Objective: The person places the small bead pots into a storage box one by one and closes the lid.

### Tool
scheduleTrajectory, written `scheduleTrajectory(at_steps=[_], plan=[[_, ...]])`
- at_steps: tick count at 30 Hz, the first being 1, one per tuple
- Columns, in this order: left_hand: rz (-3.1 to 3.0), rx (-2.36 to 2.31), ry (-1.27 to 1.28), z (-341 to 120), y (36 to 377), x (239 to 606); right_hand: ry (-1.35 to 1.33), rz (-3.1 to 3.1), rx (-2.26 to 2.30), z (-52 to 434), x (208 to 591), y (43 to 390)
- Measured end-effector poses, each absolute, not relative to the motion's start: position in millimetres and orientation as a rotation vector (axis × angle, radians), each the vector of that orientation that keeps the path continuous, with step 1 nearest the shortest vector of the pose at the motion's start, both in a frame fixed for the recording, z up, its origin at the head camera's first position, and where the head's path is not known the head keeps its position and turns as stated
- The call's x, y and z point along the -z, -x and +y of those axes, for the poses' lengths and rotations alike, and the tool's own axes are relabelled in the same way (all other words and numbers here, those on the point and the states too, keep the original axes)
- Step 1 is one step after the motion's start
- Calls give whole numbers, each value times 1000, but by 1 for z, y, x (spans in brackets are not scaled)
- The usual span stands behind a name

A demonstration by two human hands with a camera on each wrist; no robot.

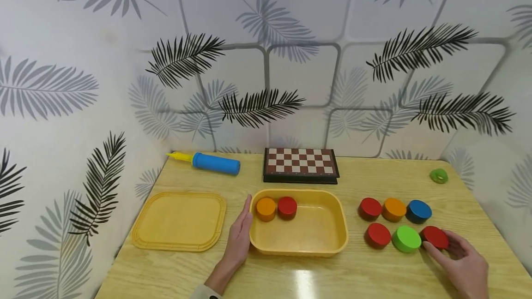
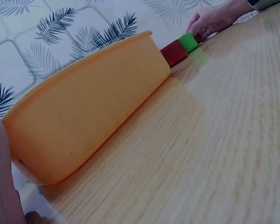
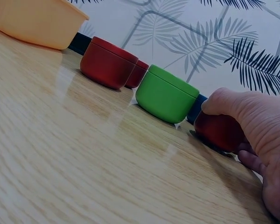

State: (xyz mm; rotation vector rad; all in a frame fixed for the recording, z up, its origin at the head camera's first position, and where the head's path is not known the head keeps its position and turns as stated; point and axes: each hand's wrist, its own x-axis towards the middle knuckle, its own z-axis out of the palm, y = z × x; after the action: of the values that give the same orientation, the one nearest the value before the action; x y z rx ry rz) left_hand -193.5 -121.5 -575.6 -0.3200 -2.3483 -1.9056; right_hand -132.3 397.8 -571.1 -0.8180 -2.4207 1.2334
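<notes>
My left hand point(image 1: 239, 234) lies with straight fingers along the left wall of a yellow-orange plastic tub point(image 1: 299, 249). Inside that tub, toward its back left, sit an orange round pot point(image 1: 266, 209) and a red one point(image 1: 287, 208). At the right, my right hand point(image 1: 464, 262) grips a dark red round pot point(image 1: 434, 237) between thumb and fingers. Right beside it is a green lidded pot point(image 3: 167, 94), then another red pot point(image 3: 107, 63). Behind these stand a red pot point(image 1: 370, 209), an orange pot point(image 1: 394, 209) and a blue pot point(image 1: 419, 211).
A flat yellow lid point(image 1: 178, 221) lies at the left. Along the back are a blue and yellow hand pump point(image 1: 216, 164), a folded chessboard box point(image 1: 301, 164) and a small green object point(image 1: 438, 176). Leaf-patterned wall covering point(image 1: 291, 73) borders the wooden table point(image 1: 349, 276).
</notes>
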Motion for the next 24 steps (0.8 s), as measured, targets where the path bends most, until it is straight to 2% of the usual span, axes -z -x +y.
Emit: scheduleTrajectory(at_steps=[11,24], plan=[[-2351,1907,331,-122,193,573,823,-2149,-1390,398,565,128],[-2339,1909,338,-122,192,575,787,-2143,-1348,389,538,133]])
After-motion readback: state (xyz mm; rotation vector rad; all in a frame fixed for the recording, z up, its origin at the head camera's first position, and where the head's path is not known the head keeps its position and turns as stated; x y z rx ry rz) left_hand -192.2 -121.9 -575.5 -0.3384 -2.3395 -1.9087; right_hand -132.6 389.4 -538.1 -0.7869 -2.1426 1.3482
